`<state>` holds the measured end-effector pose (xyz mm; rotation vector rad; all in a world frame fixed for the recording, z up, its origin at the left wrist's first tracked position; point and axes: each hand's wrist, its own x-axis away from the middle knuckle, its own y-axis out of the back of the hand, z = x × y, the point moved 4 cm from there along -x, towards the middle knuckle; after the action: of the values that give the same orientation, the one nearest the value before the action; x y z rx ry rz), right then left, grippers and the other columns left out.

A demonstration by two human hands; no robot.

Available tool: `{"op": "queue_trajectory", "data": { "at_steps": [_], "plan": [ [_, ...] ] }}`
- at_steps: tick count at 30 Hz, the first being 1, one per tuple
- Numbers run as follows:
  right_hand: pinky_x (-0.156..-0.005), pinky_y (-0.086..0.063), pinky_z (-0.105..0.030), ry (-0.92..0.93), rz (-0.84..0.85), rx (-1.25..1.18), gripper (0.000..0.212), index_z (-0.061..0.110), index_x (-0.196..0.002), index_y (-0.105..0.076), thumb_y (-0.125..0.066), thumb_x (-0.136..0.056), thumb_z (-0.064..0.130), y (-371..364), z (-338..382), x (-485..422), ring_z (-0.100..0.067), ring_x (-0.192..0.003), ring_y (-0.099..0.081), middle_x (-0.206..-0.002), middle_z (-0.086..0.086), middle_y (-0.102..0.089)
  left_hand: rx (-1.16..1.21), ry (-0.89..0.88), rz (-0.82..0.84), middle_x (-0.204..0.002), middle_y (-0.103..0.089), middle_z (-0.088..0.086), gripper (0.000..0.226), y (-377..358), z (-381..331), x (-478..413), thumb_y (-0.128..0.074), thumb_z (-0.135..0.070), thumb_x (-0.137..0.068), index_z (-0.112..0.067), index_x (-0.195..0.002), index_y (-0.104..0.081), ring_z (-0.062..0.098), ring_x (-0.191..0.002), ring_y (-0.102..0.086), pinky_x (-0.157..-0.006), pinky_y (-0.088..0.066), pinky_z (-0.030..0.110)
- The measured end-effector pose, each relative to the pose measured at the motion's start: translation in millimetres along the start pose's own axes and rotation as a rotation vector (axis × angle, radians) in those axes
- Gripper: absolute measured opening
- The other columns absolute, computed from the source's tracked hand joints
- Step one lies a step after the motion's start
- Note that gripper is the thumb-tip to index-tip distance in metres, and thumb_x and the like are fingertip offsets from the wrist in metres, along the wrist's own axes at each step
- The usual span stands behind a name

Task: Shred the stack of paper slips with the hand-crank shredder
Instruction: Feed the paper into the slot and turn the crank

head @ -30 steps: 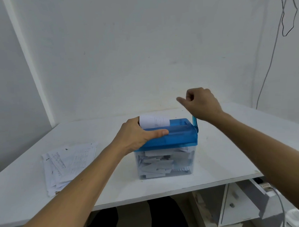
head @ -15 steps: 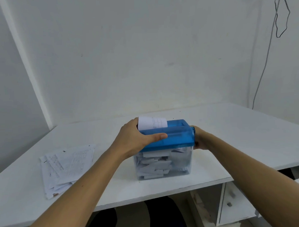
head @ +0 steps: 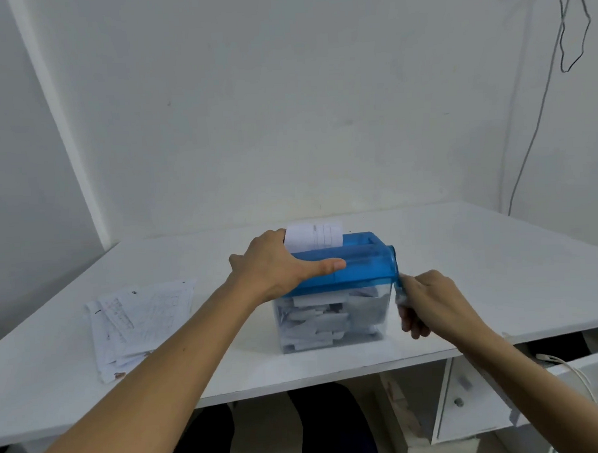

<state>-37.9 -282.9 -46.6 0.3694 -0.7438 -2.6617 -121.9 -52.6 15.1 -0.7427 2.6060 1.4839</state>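
Note:
The hand-crank shredder [head: 357, 261] has a blue lid on a clear bin [head: 329, 322] full of white strips, and it stands mid-table. A white paper slip [head: 313, 237] sticks up from the lid's slot. My left hand [head: 275, 265] grips the lid's left end, thumb along the front and fingers behind. My right hand [head: 427, 301] holds the crank handle [head: 397, 283] at the shredder's right side, with the handle pointing down. The stack of paper slips [head: 137, 319] lies on the table to the left.
The white table [head: 498, 269] stands against a white wall, with its front edge near me. A cable [head: 539, 113] hangs down the wall at the right. Under the table at the right are a drawer unit [head: 469, 397] and an open drawer with white cords [head: 585, 378].
My right hand has swung the crank from above the lid down behind the shredder's right side and now toward me, low at the right. The slip sits slightly lower. My left hand has stayed put.

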Motion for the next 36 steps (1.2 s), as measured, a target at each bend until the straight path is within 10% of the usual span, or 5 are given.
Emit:
{"op": "queue_trajectory", "data": {
  "at_steps": [8, 16, 25, 32, 36],
  "plan": [
    [-0.056, -0.049, -0.023, 0.178, 0.053, 0.004, 0.056, 0.006, -0.049, -0.058, -0.063, -0.094, 0.040, 43.2, 50.7, 1.1, -0.024, -0.049, -0.062, -0.049, -0.013, -0.062, 0.093, -0.006, 0.086, -0.113, -0.065, -0.011, 0.114, 5.0, -3.2, 1.3, -0.055, -0.104, -0.029, -0.033, -0.118, -0.061, 0.020, -0.104, -0.062, -0.096, -0.053, 0.046],
    [-0.052, -0.048, -0.021, 0.255, -0.272, 0.221, 0.052, 0.011, -0.059, -0.067, -0.059, -0.094, 0.049, 51.5, 78.0, -11.0, -0.009, -0.044, -0.062, -0.050, -0.001, -0.066, 0.201, -0.091, 0.111, -0.103, -0.063, -0.016, 0.075, 5.2, -8.1, 5.5, -0.077, -0.074, -0.053, -0.032, -0.111, -0.058, 0.004, -0.092, -0.061, -0.073, -0.052, 0.020],
    [-0.051, -0.054, -0.027, 0.240, -0.312, 0.174, 0.047, 0.005, -0.067, -0.062, -0.064, -0.096, 0.042, 47.2, 88.7, -97.2, -0.013, -0.046, -0.061, -0.063, -0.006, -0.067, 0.250, -0.138, 0.124, -0.107, -0.061, -0.018, 0.092, 2.4, -6.0, 4.8, -0.074, -0.076, -0.049, -0.032, -0.128, -0.057, 0.001, -0.094, -0.059, -0.067, -0.046, 0.010],
    [-0.049, -0.032, -0.021, -0.016, -0.287, 0.146, 0.061, 0.013, -0.053, -0.035, -0.053, -0.099, 0.049, 7.8, 30.0, -107.8, -0.011, -0.043, -0.034, -0.051, -0.001, -0.041, 0.217, -0.138, 0.092, -0.112, -0.059, -0.010, 0.080, -1.2, -6.4, 6.1, -0.069, -0.081, -0.049, -0.040, -0.114, -0.048, 0.012, -0.101, -0.059, -0.084, -0.057, 0.031],
    [-0.043, -0.038, -0.018, -0.032, -0.135, 0.170, 0.043, 0.009, -0.059, -0.046, -0.061, -0.098, 0.015, -1.1, 10.6, -90.7, -0.007, -0.041, -0.049, -0.049, -0.001, -0.053, 0.095, -0.109, 0.048, -0.107, -0.059, -0.009, 0.086, -0.8, -6.7, 4.8, -0.061, -0.091, -0.046, -0.038, -0.111, -0.048, 0.017, -0.098, -0.060, -0.089, -0.056, 0.044]
  ]
}}
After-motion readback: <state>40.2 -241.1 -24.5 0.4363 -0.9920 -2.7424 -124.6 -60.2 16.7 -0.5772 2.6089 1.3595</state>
